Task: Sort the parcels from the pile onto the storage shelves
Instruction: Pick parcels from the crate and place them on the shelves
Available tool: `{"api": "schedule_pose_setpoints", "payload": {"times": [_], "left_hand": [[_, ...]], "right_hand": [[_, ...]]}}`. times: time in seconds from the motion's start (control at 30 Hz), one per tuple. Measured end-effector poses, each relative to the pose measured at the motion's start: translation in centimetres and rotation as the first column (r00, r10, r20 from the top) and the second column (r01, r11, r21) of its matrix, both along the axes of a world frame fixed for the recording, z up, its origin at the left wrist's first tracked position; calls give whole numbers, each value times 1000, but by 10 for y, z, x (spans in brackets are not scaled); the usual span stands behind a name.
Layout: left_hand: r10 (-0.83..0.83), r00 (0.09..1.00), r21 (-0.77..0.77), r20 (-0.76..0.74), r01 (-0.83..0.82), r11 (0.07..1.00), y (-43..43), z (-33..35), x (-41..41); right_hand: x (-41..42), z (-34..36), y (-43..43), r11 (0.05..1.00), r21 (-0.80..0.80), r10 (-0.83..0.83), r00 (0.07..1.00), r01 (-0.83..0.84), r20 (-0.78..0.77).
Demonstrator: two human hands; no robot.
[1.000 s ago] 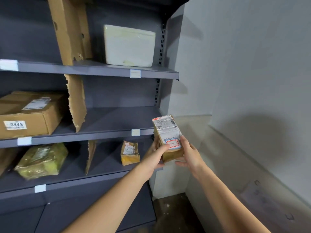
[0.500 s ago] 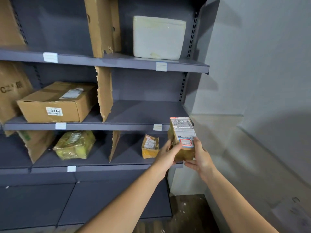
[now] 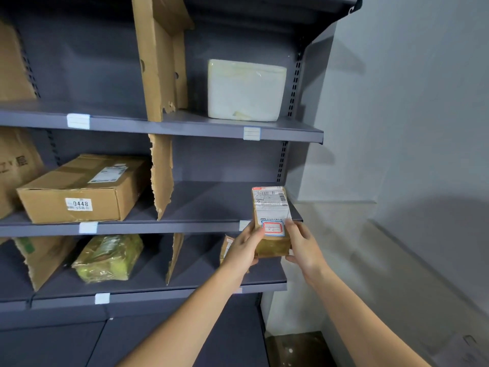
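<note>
- Just in front of the middle shelf [image 3: 201, 227], at its right end, you hold the small brown parcel [image 3: 272, 223] upright, its label facing you and its top overlapping the shelf lip.
- Your left hand [image 3: 244, 250] clamps the parcel's left side, thumb across the label; your right hand [image 3: 304, 247] closes on its right side and lower corner. Both grips look firm.
- That bay, right of the torn cardboard divider [image 3: 161, 176], looks bare, so it seems the likely spot.
- Lift the parcel's base clear of the shelf lip before pushing in, or it may catch.
- Set it label-outward, well in from the shelf's right end.
- Below the middle shelf, another small packet [image 3: 226, 246] sits behind your left hand; keep your wrist off it.
</note>
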State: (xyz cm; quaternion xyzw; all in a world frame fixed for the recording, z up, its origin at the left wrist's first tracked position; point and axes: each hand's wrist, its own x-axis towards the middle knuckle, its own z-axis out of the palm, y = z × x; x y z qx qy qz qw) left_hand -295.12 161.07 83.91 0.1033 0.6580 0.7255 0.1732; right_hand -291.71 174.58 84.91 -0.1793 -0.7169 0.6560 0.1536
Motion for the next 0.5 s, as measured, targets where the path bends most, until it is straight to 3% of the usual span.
{"api": "schedule_pose_setpoints", "payload": {"times": [0.17, 0.4, 0.5], "left_hand": [[56, 998, 2, -38, -56, 998, -27, 11, 9], [248, 952, -90, -179, -267, 959, -72, 21, 46], [320, 918, -54, -235, -341, 939, -97, 31, 58]], "right_hand": [[-1, 11, -22, 995, 79, 61, 995, -55, -74], [10, 10, -79, 992, 45, 122, 964, -114, -236], [13, 19, -108, 982, 36, 186, 943, -183, -278]]}}
